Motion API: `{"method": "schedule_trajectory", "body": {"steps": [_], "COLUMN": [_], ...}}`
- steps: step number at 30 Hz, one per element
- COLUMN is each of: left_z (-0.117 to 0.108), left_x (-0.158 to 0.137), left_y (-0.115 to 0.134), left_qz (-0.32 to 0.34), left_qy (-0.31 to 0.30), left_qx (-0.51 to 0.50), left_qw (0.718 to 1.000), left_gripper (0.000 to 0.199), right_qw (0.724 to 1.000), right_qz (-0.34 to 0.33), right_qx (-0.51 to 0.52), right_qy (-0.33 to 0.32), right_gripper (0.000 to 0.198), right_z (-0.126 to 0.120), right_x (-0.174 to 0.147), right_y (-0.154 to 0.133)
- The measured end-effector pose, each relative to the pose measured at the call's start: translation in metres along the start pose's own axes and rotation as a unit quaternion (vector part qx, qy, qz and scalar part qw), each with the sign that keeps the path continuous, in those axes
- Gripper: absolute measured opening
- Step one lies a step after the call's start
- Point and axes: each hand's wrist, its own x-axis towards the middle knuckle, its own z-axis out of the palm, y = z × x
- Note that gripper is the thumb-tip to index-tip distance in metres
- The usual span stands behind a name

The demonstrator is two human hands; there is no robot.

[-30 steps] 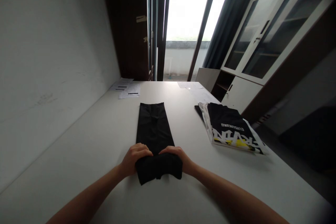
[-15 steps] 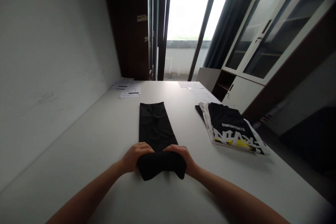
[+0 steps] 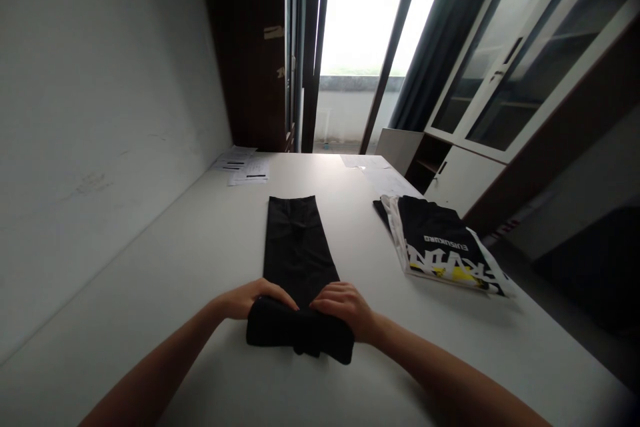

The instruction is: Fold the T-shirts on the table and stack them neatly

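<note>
The left hand (image 3: 254,296) is on the black cloth (image 3: 299,247), closed around the left side of its folded-over near end, and here's the right hand (image 3: 349,307) matching it on the other side! Fingers curl over the top of the fold on both, the tips almost meeting at the middle; what's tucked underneath, I can't see from here. That near end bulges in a thick roll, its lower rim uneven, while the rest lies flat in a long strip pointing at the far edge of the desk (image 3: 210,240), well clear of the left edge by the wall (image 3: 100,113).

Over by the right edge sits a folded pile (image 3: 443,240), black and white, with bold white lettering and a flash of yellow. Printed papers (image 3: 250,170) lie at the far left corner, and more pale sheets (image 3: 385,180) spread at the far right corner.
</note>
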Motion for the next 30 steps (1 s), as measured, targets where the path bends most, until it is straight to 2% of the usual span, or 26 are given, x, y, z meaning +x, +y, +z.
{"method": "schedule_trajectory", "body": {"steps": [3, 9, 14, 18, 20, 22, 24, 25, 27, 30], "left_z": [-0.002, 0.002, -0.001, -0.013, -0.017, -0.016, -0.011, -0.006, 0.003, 0.013], "left_x": [-0.001, 0.0, -0.006, -0.012, -0.012, -0.008, -0.001, 0.002, 0.007, 0.012], "left_y": [0.002, -0.001, -0.003, -0.017, -0.029, -0.041, -0.05, -0.052, -0.056, -0.058], "left_qz": [-0.032, -0.054, -0.061, -0.012, 0.024, 0.035, 0.025, 0.019, 0.013, 0.004], "left_qy": [-0.027, -0.026, -0.031, -0.041, -0.005, 0.087, 0.184, 0.213, 0.227, 0.192], "left_qx": [-0.031, -0.05, -0.14, -0.232, -0.244, -0.197, -0.084, -0.013, 0.124, 0.273], "left_qw": [0.999, 0.997, 0.988, 0.972, 0.969, 0.976, 0.979, 0.977, 0.966, 0.943], "left_gripper": [0.037, 0.039, 0.047, 0.054, 0.055, 0.048, 0.038, 0.035, 0.034, 0.041], "right_qw": [0.999, 1.0, 0.991, 0.975, 0.966, 0.958, 0.95, 0.946, 0.934, 0.911], "right_qz": [-0.03, -0.01, 0.038, 0.036, 0.036, 0.042, 0.031, 0.021, -0.002, -0.003], "right_qx": [-0.037, -0.013, 0.111, 0.215, 0.254, 0.284, 0.31, 0.323, 0.355, 0.409], "right_qy": [-0.02, 0.015, 0.063, 0.039, 0.013, -0.014, -0.025, -0.025, -0.028, -0.048], "right_gripper": [0.034, 0.033, 0.032, 0.031, 0.03, 0.032, 0.037, 0.041, 0.051, 0.056], "right_z": [0.001, 0.009, 0.013, 0.01, 0.009, 0.012, 0.016, 0.019, 0.023, 0.025], "right_x": [0.001, 0.003, 0.005, 0.012, 0.016, 0.018, 0.019, 0.019, 0.019, 0.019], "right_y": [-0.006, -0.015, -0.022, -0.033, -0.04, -0.046, -0.051, -0.054, -0.059, -0.067]}}
